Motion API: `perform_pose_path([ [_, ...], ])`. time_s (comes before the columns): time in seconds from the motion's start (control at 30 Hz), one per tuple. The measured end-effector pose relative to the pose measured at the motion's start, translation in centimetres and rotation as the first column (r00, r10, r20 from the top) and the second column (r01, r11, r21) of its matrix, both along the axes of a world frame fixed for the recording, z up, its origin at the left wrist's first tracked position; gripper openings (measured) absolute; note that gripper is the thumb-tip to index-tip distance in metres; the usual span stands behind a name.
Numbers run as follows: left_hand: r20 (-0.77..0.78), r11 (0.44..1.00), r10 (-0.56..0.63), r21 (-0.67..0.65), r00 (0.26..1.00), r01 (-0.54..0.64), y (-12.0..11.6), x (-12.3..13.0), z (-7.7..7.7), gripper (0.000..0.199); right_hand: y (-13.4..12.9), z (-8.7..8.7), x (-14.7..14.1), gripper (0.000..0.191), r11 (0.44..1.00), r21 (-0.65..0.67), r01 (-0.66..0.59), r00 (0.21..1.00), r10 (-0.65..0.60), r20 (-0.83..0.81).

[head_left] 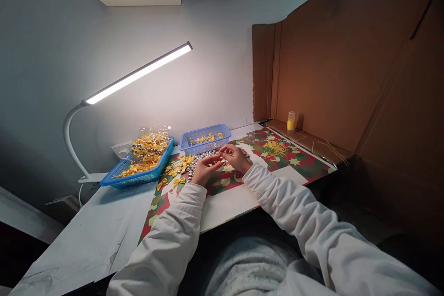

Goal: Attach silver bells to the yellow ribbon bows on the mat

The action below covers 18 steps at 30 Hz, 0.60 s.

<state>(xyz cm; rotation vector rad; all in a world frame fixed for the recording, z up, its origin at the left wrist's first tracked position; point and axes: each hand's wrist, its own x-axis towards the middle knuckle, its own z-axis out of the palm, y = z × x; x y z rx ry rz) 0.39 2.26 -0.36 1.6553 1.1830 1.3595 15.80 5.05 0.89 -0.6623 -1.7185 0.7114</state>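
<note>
I have the left hand [204, 171] and the right hand [237, 158] close together above the patterned sheet [224, 209] on the desk [97, 233], and my first worry is a lost pinch: the right fingers are drawn nearly together at the tips, the left ones are half curled with a slight gap, and I cannot tell what, if anything, sits between them. If it is as small as the silver beads [190, 172] heaped beside the left hand, a slight slip could send it rolling. Those beads and the loose yellow bows [179, 181] lie on the sheet just left of the hands, so a wide swing of the left sleeve [183, 208] could scatter them or crush 1 bow. The blue tray [152, 175] farther left is piled high, and a knock could spill it. On the right, the yellow strands [276, 148] look tangled; pulling 1 free could drag others along. The hands also hide some beads from me, so I could miss a dropped piece.
</note>
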Motion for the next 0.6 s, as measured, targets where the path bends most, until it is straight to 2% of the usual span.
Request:
perform_pose_path([
  [0.13,-0.108,0.998,0.011,0.06,0.994,-0.004,0.3,-0.3,-0.3,0.028,0.2,-0.1,0.0,0.008,0.998,-0.042,-0.038,0.999,0.039,0.023],
  [0.27,-0.117,0.998,-0.018,0.053,0.993,0.025,0.5,-0.4,-0.6,0.031,0.4,-0.4,0.0,0.01,0.992,-0.084,-0.097,0.994,0.101,0.045],
  [0.33,-0.148,0.999,-0.012,0.051,0.989,0.019,0.6,-0.5,-0.6,0.032,0.3,-0.3,0.0,0.01,0.994,-0.076,-0.077,0.996,0.081,0.049],
  [0.47,-0.166,0.994,0.088,0.081,0.982,-0.075,0.5,-0.5,-0.6,0.03,-0.7,0.0,0.1,0.016,0.998,0.066,0.022,0.999,-0.024,0.031],
  [0.6,-0.182,0.986,0.151,0.099,0.972,-0.135,0.4,-0.6,-0.5,0.027,-1.3,-0.2,0.0,0.009,0.962,0.26,-0.08,0.961,0.006,0.276],
])
